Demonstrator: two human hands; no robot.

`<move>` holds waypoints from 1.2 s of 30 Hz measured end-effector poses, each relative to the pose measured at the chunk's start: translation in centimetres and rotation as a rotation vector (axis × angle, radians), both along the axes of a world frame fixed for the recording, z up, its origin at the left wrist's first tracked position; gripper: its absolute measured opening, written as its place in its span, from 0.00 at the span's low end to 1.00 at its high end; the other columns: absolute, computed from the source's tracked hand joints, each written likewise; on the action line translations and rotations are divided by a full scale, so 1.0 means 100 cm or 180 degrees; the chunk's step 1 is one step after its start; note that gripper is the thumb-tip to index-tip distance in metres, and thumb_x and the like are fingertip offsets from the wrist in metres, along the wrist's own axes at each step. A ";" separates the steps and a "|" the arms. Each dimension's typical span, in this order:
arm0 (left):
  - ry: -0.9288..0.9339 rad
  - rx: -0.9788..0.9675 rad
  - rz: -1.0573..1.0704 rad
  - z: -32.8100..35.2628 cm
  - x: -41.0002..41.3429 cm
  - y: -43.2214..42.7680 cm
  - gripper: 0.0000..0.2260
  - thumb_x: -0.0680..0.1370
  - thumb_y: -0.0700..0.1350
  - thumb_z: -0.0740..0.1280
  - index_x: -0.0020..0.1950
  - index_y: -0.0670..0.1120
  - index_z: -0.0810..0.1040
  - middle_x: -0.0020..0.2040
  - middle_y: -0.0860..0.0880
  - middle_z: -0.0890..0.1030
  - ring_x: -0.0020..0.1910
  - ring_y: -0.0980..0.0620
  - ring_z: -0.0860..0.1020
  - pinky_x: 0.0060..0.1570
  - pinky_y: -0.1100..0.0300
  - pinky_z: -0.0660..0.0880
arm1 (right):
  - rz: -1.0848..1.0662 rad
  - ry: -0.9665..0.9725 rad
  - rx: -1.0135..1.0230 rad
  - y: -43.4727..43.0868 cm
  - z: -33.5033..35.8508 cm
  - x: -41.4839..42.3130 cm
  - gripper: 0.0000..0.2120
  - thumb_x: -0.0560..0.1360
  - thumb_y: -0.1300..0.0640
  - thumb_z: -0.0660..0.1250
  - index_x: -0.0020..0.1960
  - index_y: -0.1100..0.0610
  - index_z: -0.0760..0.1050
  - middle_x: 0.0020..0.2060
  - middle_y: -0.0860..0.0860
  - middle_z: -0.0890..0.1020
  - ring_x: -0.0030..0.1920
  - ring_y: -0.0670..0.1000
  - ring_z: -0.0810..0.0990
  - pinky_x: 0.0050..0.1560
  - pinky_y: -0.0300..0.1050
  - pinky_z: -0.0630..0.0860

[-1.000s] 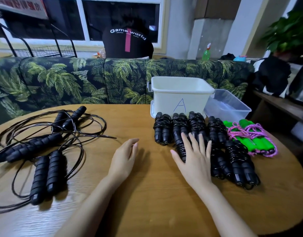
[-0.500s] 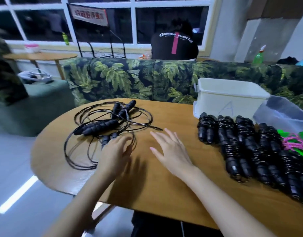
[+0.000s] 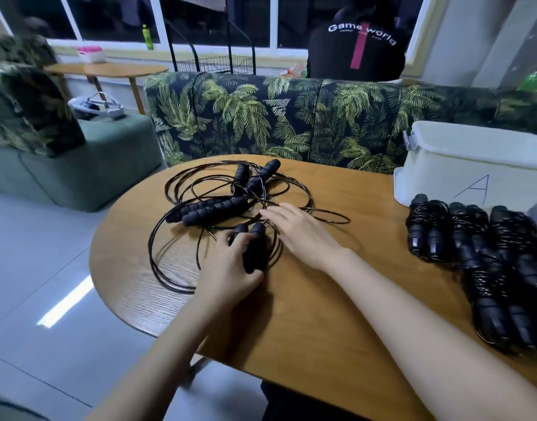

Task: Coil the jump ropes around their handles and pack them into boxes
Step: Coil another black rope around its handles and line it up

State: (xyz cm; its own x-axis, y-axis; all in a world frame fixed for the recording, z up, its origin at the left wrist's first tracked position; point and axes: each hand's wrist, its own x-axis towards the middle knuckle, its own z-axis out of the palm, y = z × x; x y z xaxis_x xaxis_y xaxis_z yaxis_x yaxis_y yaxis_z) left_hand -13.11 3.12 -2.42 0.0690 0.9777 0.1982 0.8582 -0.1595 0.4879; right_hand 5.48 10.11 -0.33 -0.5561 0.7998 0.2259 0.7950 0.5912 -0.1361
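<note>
Bundles of coiled jump ropes [image 3: 425,229] lie unpacked at right, beside the white box marked A [image 3: 437,177]. Centre frame, three loose ropes [image 3: 215,208] sit tangled; left hand [image 3: 227,268] grasps one pair of handles [image 3: 256,235], right hand [image 3: 303,235] rests flat, fingers straight, on the cord.

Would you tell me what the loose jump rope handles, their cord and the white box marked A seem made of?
Jump rope handles: probably foam or rubber, matte black with ribbed segments. Cord: thin, glossy black, holding springy loops; perhaps plastic-coated wire. White box: smooth, faintly shiny moulded plastic, judging by its rolled rim.
</note>
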 end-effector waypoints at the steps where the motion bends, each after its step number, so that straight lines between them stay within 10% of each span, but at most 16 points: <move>1: -0.0040 0.0075 -0.0226 0.001 -0.001 -0.001 0.31 0.66 0.53 0.69 0.69 0.51 0.73 0.67 0.45 0.70 0.64 0.44 0.71 0.61 0.56 0.68 | -0.0013 -0.0004 0.0028 0.002 0.000 0.009 0.31 0.80 0.63 0.64 0.79 0.50 0.57 0.77 0.48 0.63 0.78 0.51 0.56 0.75 0.51 0.58; 6: -0.0254 0.0149 -0.1219 0.009 0.012 -0.004 0.30 0.65 0.56 0.65 0.69 0.56 0.70 0.71 0.53 0.67 0.64 0.51 0.72 0.58 0.60 0.70 | -0.0125 0.0055 -0.0039 -0.011 0.007 0.072 0.28 0.80 0.53 0.66 0.78 0.49 0.62 0.72 0.48 0.71 0.74 0.50 0.64 0.73 0.51 0.63; 9: -0.0226 0.0047 -0.1784 0.009 0.032 0.004 0.30 0.67 0.55 0.66 0.70 0.55 0.69 0.73 0.53 0.65 0.68 0.51 0.70 0.63 0.54 0.71 | -0.0292 -0.0049 0.0186 -0.031 0.006 0.116 0.21 0.80 0.52 0.65 0.72 0.47 0.71 0.62 0.45 0.80 0.64 0.48 0.75 0.51 0.47 0.76; 13: -0.0032 -0.0009 -0.2415 0.007 0.066 0.018 0.30 0.68 0.53 0.67 0.70 0.53 0.68 0.74 0.53 0.64 0.68 0.51 0.70 0.63 0.53 0.72 | -0.0429 -0.0217 0.0465 -0.058 0.000 0.161 0.07 0.74 0.57 0.74 0.51 0.50 0.82 0.40 0.44 0.83 0.41 0.51 0.83 0.29 0.43 0.70; 21: 0.1017 0.0303 -0.2804 -0.001 0.097 0.043 0.31 0.67 0.55 0.62 0.72 0.57 0.66 0.79 0.56 0.60 0.73 0.50 0.66 0.69 0.43 0.62 | -0.0566 -0.0210 -0.0094 -0.083 -0.013 0.198 0.09 0.80 0.51 0.65 0.54 0.52 0.81 0.49 0.45 0.81 0.54 0.48 0.78 0.43 0.43 0.73; 30: -0.0697 0.0073 -0.1884 -0.028 0.074 0.028 0.37 0.72 0.71 0.64 0.74 0.49 0.69 0.70 0.54 0.72 0.69 0.60 0.69 0.69 0.66 0.64 | -0.0567 0.0079 0.0115 -0.086 -0.020 0.198 0.06 0.76 0.51 0.71 0.50 0.53 0.82 0.46 0.44 0.82 0.53 0.49 0.79 0.43 0.43 0.75; 36: -0.0742 -0.0083 -0.1968 -0.027 0.073 0.032 0.36 0.74 0.71 0.61 0.73 0.48 0.71 0.65 0.52 0.76 0.66 0.61 0.72 0.66 0.70 0.65 | -0.0546 0.0160 0.0127 -0.086 -0.021 0.197 0.06 0.75 0.51 0.71 0.48 0.53 0.83 0.46 0.43 0.82 0.52 0.48 0.79 0.42 0.41 0.72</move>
